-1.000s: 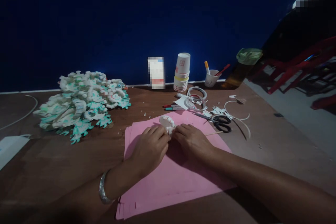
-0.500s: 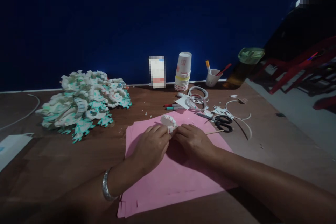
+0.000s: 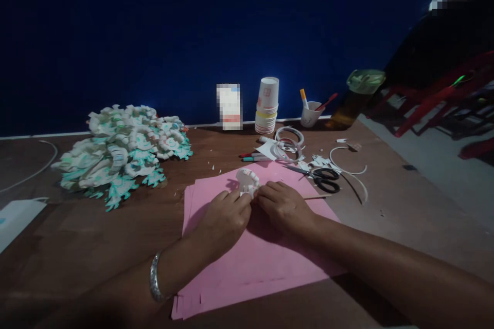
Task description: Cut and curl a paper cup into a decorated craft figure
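Observation:
My left hand (image 3: 222, 219) and my right hand (image 3: 283, 206) meet over a stack of pink paper sheets (image 3: 254, 257) on the brown table. Both hands pinch a small white cut paper-cup piece (image 3: 247, 180) with fringed edges, which sticks up between the fingertips. The fingers of both hands are curled closed on it. A silver bracelet (image 3: 155, 284) circles my left wrist.
A heap of white and teal paper-cup cutouts (image 3: 121, 151) lies at the left. A stack of paper cups (image 3: 267, 106), a cup with pens (image 3: 309, 113), markers (image 3: 252, 157), cut rims (image 3: 289, 141) and black scissors (image 3: 324, 180) sit behind. Red chairs (image 3: 443, 97) stand at the right.
The white piece has turned slightly between my fingers and stands a little more upright. Both hands stay in about the same place.

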A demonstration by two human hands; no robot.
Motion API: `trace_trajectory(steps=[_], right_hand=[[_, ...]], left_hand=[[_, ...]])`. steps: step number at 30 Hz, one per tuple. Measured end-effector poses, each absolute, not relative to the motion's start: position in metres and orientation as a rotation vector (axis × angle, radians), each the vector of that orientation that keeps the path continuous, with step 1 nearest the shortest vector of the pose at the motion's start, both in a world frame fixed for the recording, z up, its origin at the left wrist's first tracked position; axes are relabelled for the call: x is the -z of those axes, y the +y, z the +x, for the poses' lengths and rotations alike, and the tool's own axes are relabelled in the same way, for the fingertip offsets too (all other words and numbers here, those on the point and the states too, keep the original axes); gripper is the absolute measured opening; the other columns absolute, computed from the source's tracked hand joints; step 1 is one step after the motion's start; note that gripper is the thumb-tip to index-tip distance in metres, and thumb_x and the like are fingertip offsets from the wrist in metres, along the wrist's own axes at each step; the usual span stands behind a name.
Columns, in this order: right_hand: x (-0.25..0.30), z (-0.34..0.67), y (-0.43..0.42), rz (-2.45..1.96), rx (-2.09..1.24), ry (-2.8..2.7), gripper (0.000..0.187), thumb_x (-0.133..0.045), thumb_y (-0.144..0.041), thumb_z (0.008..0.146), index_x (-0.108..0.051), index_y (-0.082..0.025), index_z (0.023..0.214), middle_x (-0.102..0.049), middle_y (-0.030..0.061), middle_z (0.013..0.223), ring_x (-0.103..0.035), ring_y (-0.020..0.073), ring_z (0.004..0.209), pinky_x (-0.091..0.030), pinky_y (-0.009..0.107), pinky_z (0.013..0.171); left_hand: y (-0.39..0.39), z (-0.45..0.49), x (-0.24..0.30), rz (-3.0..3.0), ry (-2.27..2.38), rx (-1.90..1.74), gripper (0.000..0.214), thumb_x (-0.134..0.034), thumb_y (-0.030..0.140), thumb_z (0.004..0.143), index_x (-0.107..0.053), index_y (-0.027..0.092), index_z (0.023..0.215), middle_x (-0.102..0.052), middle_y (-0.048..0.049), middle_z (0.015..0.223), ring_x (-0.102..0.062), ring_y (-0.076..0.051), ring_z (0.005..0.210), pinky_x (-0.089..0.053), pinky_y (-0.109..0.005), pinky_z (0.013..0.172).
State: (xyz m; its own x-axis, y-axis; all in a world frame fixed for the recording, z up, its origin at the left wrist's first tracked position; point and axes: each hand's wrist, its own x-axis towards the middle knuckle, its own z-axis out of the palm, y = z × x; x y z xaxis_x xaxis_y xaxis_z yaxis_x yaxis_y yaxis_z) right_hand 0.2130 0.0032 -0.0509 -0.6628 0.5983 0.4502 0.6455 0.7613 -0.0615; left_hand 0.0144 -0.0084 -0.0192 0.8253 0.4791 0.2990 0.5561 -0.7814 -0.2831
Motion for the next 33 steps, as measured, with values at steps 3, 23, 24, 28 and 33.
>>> trace_trajectory(steps=[3,23,24,28,33], right_hand=[[0.050,0.214,0.004,-0.907,0.128,-2.543,0.008,-0.063,-0.010,0.085,-0.064,-0.015,0.080,-0.066,0.0074,0.086,-0.051,0.0202,0.076,-0.036,0.035,0.068],[0.043,0.220,0.000,-0.896,-0.045,-2.508,0.024,-0.069,-0.027,0.071,-0.065,-0.016,0.092,-0.066,0.0087,0.093,-0.055,0.0223,0.082,-0.042,0.035,0.073],[0.043,0.220,-0.001,-0.901,-0.039,-2.512,0.023,-0.068,-0.027,0.071,-0.065,-0.016,0.091,-0.066,0.0086,0.093,-0.055,0.0220,0.081,-0.042,0.035,0.072],[0.041,0.217,-0.002,-0.944,-0.021,-2.502,0.019,-0.068,-0.026,0.071,-0.065,-0.017,0.087,-0.066,0.0075,0.088,-0.054,0.0215,0.078,-0.041,0.034,0.070],[0.039,0.216,-0.002,-0.973,0.015,-2.536,0.025,-0.069,-0.027,0.072,-0.066,-0.016,0.094,-0.066,0.0079,0.089,-0.054,0.0220,0.081,-0.040,0.035,0.071]], left_hand=[[-0.008,0.014,0.019,-2.653,-0.803,0.276,0.021,-0.048,0.001,0.087,-0.056,0.016,0.074,-0.058,-0.0053,0.076,-0.054,-0.023,0.070,-0.039,-0.038,0.062],[-0.008,0.014,0.020,-2.705,-0.866,0.299,0.018,-0.050,0.011,0.093,-0.059,0.015,0.078,-0.060,-0.0061,0.078,-0.056,-0.023,0.074,-0.041,-0.037,0.062],[-0.008,0.014,0.020,-2.715,-0.875,0.301,0.017,-0.050,0.011,0.093,-0.060,0.015,0.079,-0.061,-0.0063,0.079,-0.056,-0.023,0.074,-0.041,-0.037,0.063],[-0.009,0.011,0.021,-2.710,-0.881,0.320,0.013,-0.052,0.015,0.092,-0.061,0.014,0.084,-0.061,-0.0072,0.082,-0.056,-0.025,0.074,-0.043,-0.039,0.064],[-0.010,0.007,0.022,-2.684,-0.817,0.313,0.012,-0.052,0.013,0.092,-0.062,0.015,0.085,-0.060,-0.0061,0.081,-0.054,-0.025,0.073,-0.042,-0.039,0.064]])
